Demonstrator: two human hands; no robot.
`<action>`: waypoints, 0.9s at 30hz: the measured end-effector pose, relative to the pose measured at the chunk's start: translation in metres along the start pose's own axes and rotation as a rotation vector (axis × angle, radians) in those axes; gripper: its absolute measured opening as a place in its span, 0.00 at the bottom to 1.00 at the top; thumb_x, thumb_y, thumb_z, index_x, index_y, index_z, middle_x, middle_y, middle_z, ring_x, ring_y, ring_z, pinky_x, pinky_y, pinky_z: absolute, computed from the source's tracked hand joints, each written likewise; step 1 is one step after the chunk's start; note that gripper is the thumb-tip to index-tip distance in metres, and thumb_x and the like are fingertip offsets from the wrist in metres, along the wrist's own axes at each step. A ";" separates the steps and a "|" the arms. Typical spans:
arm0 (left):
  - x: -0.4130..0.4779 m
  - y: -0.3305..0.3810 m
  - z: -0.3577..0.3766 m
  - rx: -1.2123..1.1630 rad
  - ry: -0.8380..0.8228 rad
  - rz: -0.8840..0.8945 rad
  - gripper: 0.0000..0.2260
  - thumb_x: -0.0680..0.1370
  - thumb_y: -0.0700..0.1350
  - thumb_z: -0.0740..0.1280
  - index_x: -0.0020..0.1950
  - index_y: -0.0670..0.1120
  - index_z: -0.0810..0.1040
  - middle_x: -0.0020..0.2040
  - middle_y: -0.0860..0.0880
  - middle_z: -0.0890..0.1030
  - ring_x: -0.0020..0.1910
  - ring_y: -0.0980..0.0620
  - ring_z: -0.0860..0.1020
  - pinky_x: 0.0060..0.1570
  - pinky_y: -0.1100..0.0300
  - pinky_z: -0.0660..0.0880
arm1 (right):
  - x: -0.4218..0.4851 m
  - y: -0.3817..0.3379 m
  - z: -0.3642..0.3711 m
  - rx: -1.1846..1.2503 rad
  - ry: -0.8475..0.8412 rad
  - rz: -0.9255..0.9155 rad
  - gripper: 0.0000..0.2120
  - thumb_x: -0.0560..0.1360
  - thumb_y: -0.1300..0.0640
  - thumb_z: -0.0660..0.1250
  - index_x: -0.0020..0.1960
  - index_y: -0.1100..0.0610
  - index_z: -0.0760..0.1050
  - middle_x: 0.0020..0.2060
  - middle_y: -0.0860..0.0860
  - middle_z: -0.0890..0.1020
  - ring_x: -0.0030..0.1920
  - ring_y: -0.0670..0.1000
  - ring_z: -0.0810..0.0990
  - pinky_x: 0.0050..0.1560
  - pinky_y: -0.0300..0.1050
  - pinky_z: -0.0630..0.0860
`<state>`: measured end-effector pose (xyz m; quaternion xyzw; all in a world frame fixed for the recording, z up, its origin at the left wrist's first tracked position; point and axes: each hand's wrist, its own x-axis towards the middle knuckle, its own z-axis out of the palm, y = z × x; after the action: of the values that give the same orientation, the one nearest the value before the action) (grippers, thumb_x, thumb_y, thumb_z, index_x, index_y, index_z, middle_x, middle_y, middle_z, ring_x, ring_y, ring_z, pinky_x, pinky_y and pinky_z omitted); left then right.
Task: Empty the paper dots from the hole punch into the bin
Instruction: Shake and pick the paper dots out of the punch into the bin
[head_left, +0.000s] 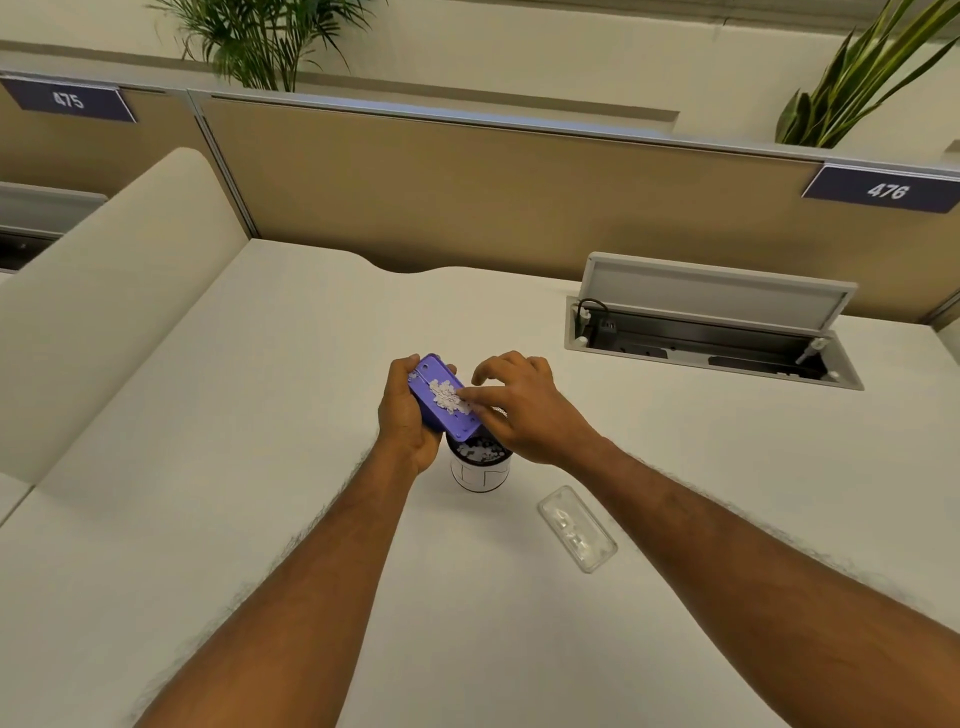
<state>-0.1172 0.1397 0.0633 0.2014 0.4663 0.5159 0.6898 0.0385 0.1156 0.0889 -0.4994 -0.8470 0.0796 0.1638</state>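
My left hand (405, 421) grips a purple hole punch (434, 408), turned underside up and tilted over a small white round bin (480, 475). A clump of white paper dots (447, 396) sticks to the punch's open underside. My right hand (524, 410) hovers over the punch's right end with fingers spread, its fingertips touching the dots. More dots lie inside the bin, just below the punch's lower end. A clear plastic cover (577, 527) lies flat on the desk to the right of the bin.
The white desk (260, 467) carries an open cable hatch (711, 332) at the back right. A tan partition (467, 192) stands behind, and a padded divider (104, 301) rises on the left. Plants stand behind the partition.
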 end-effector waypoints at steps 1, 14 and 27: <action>0.001 0.001 0.001 0.014 0.006 0.009 0.14 0.78 0.55 0.58 0.49 0.47 0.78 0.43 0.48 0.82 0.39 0.50 0.80 0.37 0.57 0.80 | -0.002 0.000 0.002 0.013 -0.002 0.001 0.16 0.77 0.50 0.64 0.62 0.53 0.77 0.57 0.54 0.78 0.58 0.54 0.73 0.55 0.53 0.67; 0.002 -0.001 0.006 0.120 0.048 0.105 0.10 0.78 0.51 0.61 0.46 0.47 0.79 0.40 0.48 0.84 0.39 0.48 0.80 0.44 0.55 0.78 | -0.015 -0.002 0.007 0.221 0.010 0.236 0.09 0.75 0.56 0.67 0.52 0.60 0.81 0.49 0.57 0.84 0.48 0.55 0.80 0.43 0.51 0.79; 0.001 0.002 0.013 0.175 0.023 0.115 0.12 0.79 0.53 0.60 0.51 0.46 0.76 0.44 0.46 0.81 0.40 0.48 0.78 0.43 0.56 0.76 | -0.016 -0.008 0.014 0.086 0.142 -0.009 0.11 0.75 0.63 0.67 0.56 0.64 0.79 0.47 0.59 0.81 0.45 0.59 0.77 0.40 0.50 0.76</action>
<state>-0.1068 0.1445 0.0708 0.2811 0.5051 0.5143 0.6335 0.0336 0.0983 0.0754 -0.4926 -0.8313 0.0796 0.2448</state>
